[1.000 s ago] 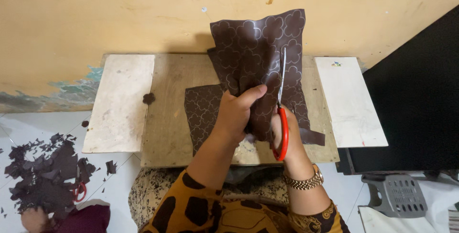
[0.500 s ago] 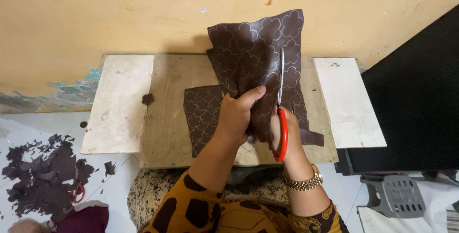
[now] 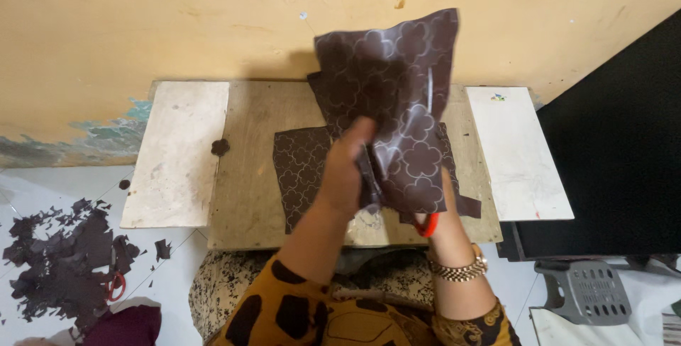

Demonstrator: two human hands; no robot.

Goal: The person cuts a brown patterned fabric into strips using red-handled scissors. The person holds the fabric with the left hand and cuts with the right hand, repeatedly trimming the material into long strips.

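Head view: a dark brown sheet with pale quatrefoil pattern (image 3: 397, 105) is gripped by left hand (image 3: 347, 176) fingers, partly cut by red-handled scissors (image 3: 426, 225) clasped in the right hand (image 3: 441, 207), scraps (image 3: 64, 261) already littering the floor.

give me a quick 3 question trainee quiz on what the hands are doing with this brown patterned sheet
1. True or false: the left hand grips the raised brown patterned sheet.
2. Which colour are the scissor handles showing below the sheet at the right hand? A) blue B) red C) green
3. Fill in: a second patterned piece lies flat on the wooden ____.

Key: 1 true; 2 B; 3 board.
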